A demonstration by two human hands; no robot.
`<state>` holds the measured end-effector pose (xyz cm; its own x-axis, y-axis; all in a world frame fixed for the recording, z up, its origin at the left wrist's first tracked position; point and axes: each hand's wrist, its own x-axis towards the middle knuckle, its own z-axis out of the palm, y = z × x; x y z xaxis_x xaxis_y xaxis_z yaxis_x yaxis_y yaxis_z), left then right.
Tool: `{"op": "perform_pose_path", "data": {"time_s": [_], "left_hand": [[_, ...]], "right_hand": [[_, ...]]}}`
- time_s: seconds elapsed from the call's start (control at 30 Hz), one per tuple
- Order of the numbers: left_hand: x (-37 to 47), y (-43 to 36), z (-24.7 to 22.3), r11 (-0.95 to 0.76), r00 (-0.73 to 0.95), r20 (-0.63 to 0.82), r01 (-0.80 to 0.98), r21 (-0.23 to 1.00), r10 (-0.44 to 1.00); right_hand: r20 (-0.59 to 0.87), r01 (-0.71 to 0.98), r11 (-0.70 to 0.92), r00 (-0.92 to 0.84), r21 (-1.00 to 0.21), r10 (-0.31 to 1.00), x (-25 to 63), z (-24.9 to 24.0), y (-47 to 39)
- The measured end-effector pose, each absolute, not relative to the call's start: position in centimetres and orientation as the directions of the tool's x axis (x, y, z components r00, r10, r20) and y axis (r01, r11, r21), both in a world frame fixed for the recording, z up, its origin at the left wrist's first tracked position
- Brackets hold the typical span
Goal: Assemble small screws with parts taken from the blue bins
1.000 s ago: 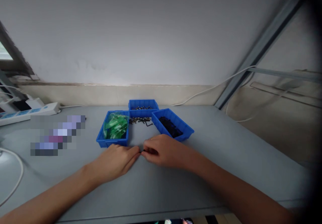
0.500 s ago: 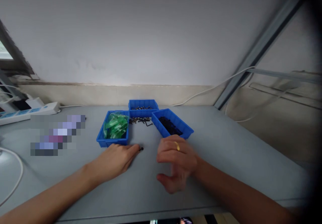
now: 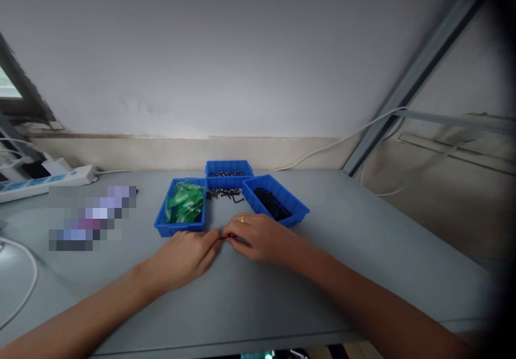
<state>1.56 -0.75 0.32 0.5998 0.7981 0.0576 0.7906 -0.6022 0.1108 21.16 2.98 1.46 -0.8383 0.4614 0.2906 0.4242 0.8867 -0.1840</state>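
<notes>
My left hand point(image 3: 187, 254) is closed in a pinch, low over the grey table. A thin dark screw-like piece point(image 3: 224, 237) sticks out from its fingertips; its exact kind is too small to tell. My right hand point(image 3: 253, 238), wearing a gold ring, pinches the piece's other end, so both sets of fingertips almost meet. Behind the left hand stands a blue bin point(image 3: 177, 228) of green plastic packets point(image 3: 185, 202). Just beyond the right hand is a second blue bin point(image 3: 296, 208) with small black parts point(image 3: 272, 203).
At the back stands a third blue bin point(image 3: 229, 182) with small metal screws. Loose screws point(image 3: 223, 193) and an L-shaped key point(image 3: 238, 200) lie before it. A white power strip point(image 3: 72, 176) and a blurred-out object point(image 3: 97, 214) are on the left, a metal frame post point(image 3: 374, 128) on the right.
My right hand has moved left from in front of the black-parts bin, and its spread fingers have closed on the piece. The left hand has stayed nearly still.
</notes>
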Motion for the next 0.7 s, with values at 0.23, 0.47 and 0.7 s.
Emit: {"op": "perform_pose_path", "data": {"time_s": [0.23,0.47,0.7], "left_hand": [[1.50,-0.76,0.89,-0.596,0.583,0.120,0.787,0.161,0.803],[1.38,-0.59,0.06,-0.721,0.693,0.250,0.692,0.032,0.676],[1.40,-0.77,0.46,-0.755,0.721,0.252,0.651,0.071,0.645]], "right_hand": [[0.223,0.519,0.798,-0.776,-0.307,0.590,21.17,1.54,2.98],[0.159,0.508,0.674,-0.724,-0.537,0.672,20.64,1.12,2.71],[0.166,0.479,0.718,-0.762,-0.505,0.626,20.57,1.14,2.47]]}}
